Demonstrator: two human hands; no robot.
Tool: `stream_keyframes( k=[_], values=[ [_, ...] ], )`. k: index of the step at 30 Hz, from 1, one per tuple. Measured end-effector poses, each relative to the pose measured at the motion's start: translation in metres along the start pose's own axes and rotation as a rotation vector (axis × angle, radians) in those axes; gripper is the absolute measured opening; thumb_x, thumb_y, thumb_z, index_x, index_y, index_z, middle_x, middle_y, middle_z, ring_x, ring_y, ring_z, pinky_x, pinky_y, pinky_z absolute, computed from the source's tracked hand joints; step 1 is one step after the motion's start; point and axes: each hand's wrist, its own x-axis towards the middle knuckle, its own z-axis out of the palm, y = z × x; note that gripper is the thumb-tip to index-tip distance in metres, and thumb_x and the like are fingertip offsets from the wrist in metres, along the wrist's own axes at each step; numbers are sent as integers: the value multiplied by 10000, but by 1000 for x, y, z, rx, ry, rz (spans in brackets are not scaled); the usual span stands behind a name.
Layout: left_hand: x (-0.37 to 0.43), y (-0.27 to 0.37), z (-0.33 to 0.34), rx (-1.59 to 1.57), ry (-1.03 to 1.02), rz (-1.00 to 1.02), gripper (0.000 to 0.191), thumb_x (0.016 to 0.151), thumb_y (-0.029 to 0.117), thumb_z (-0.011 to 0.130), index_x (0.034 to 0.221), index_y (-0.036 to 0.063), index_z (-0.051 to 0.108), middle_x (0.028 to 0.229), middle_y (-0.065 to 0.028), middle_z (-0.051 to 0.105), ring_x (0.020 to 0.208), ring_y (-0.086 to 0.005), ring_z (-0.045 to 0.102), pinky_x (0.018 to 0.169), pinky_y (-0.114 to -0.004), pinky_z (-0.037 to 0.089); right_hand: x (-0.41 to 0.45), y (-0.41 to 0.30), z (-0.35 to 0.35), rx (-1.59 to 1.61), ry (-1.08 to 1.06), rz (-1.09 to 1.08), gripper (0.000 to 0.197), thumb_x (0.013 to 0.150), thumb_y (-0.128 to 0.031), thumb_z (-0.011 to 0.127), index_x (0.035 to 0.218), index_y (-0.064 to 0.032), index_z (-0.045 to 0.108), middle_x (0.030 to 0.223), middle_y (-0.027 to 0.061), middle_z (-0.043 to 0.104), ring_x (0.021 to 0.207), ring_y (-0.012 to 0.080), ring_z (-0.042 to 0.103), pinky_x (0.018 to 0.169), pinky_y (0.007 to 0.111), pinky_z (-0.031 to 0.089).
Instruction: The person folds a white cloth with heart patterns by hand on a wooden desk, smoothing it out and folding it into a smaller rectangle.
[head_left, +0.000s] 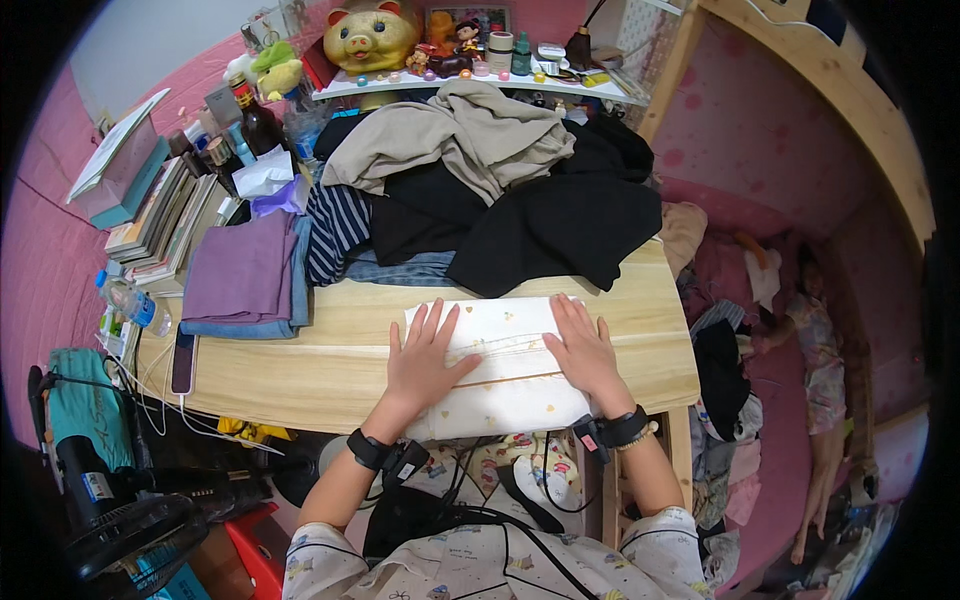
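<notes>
A folded white cloth garment (499, 352) with small printed motifs and brown piping lies at the table's front edge, its near part reaching the rim. My left hand (424, 352) rests flat on its left side, fingers spread. On the right side, my right hand (585, 345) lies palm down with the thumb pointing inward. Neither hand grips anything. Behind the garment is a loose heap: black clothing (562, 225), a beige garment (457, 135) on top, a striped navy piece (339, 232) and blue denim (401, 268). To the left sits a folded purple garment (240, 266) on folded denim (301, 311).
On the wooden table (345, 375), a phone (183, 364) with a cable and a water bottle (135, 304) stand left, near stacked books (161, 217). A shelf (480, 86) holds a golden piggy bank (373, 37). A person (817, 345) lies on the bed at right, beside clothes (724, 375).
</notes>
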Motion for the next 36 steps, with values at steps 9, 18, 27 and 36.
stream_keyframes(
  k=[9, 18, 27, 36],
  values=[
    [-8, -11, -34, -58, -109, -54, 789, 904, 495, 510, 1491, 57, 219, 1553, -186, 182, 1448, -320, 139, 1139, -547, 67, -4, 32, 18, 238, 243, -2, 656, 978, -385, 361, 1502, -45, 162, 1557, 160, 182, 1428, 325, 193, 1142, 489, 149],
    [-53, 41, -16, -146, 119, 174, 717, 924, 414, 498, 1460, -2, 267, 1506, -200, 289, 1413, -376, 220, 1131, -567, 103, -59, -60, -5, 75, 151, -201, 647, 936, -323, 503, 1474, -62, 257, 1532, 135, 255, 1404, 325, 251, 1129, 516, 181],
    [-59, 27, -3, -170, 87, 74, 595, 909, 426, 521, 1418, 136, 418, 1489, -121, 349, 1379, -370, 279, 1113, -551, 170, -63, -30, 10, 113, 168, -112, 563, 932, -349, 504, 1429, -111, 387, 1480, 82, 376, 1367, 262, 338, 1117, 479, 213],
    [-60, 22, -1, -112, 87, 48, 562, 910, 422, 518, 1415, 192, 430, 1468, -165, 356, 1343, -448, 280, 1077, -590, 196, -47, 12, -1, 44, -10, -151, 529, 975, -411, 417, 1472, -267, 312, 1544, 10, 267, 1429, 288, 205, 1085, 660, 71]
  ],
)
